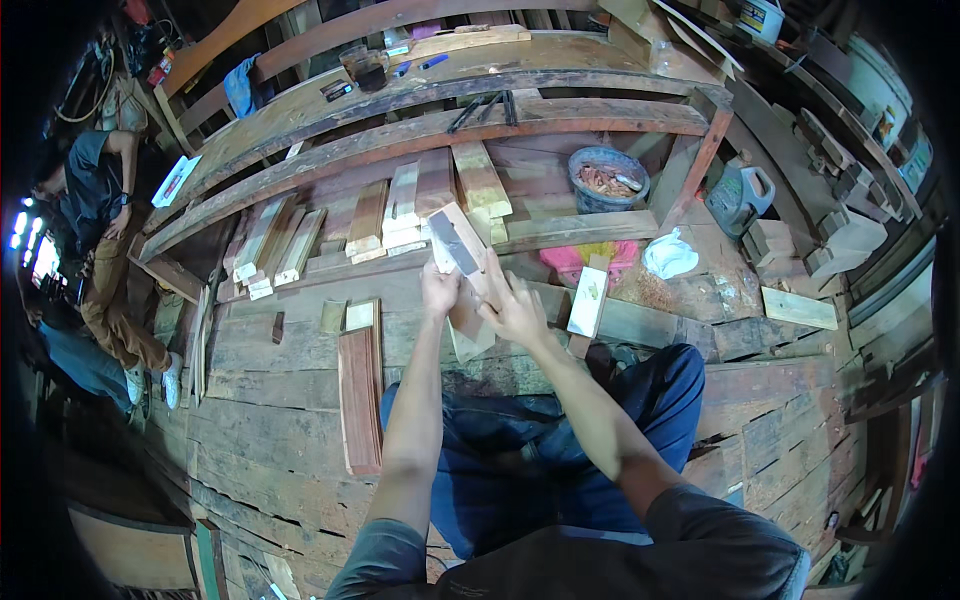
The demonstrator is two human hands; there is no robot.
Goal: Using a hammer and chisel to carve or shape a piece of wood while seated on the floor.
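Note:
Both my hands are in front of my lap, on a pale wooden piece (473,218) with a dark grey rectangular face, held tilted. My left hand (440,290) is closed around its lower left side. My right hand (515,312) grips its right edge, fingers lying along it and the thumb beneath. What the grey face is made of cannot be made out. Below the hands, another light board (470,332) slants down toward my knees, partly hidden. A reddish-brown board (360,400) lies on the floor left of my left forearm.
Several cut boards (365,215) lie under the low bench (400,128). A bucket of shavings (608,180), a grey jug (740,198), a white plastic bag (670,255) and a pink bag (565,262) stand or lie to the right. Another person (105,230) is at far left.

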